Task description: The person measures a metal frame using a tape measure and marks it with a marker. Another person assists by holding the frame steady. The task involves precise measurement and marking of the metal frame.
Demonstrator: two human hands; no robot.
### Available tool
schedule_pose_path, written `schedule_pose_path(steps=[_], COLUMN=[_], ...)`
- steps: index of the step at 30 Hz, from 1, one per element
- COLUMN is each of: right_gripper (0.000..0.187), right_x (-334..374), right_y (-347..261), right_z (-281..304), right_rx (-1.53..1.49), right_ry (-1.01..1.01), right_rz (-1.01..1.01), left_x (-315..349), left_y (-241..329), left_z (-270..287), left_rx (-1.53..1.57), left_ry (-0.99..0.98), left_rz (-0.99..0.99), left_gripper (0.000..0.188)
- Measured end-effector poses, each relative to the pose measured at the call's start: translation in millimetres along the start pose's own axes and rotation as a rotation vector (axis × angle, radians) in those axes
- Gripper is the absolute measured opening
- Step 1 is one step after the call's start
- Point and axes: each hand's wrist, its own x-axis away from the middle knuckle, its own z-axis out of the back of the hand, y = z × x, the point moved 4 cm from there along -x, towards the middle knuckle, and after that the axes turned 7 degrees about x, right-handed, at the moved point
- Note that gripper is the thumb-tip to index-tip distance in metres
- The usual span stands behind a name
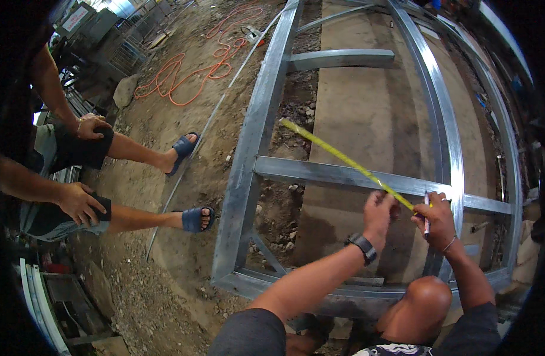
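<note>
Head | yellow tape (343, 158) meets right fingers (438, 209), clenching pen (426, 226) | left fingers (376, 199) curled, hold unclear

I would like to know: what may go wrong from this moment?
The yellow tape blade seems unsupported at its far end, so it might bend or swing. The marker could slip from the right hand, which also seems to hold the tape. The co-worker's exposed toes are near the metal frame and may be hurt if it shifts.
</note>
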Motion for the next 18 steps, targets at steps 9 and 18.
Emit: schedule_pose_path(steps=[9, 18], right_gripper=[0.028, 0.028], right_x=[-32.9, -97.3], right_y=[37.8, 63.7], right_z=[-7.8, -18.2], right_rx=[0.168, 0.306], right_ry=[0.158, 0.21], right_rz=[0.229, 0.44], left_x=[-25.8, 41.6], left_y=[101.8, 173.9], left_z=[33.8, 156.6], left_rx=[-0.204, -1.942], left_ry=[0.105, 0.186], left_rz=[-0.279, -1.284], left_gripper=[0.034, 0.057])
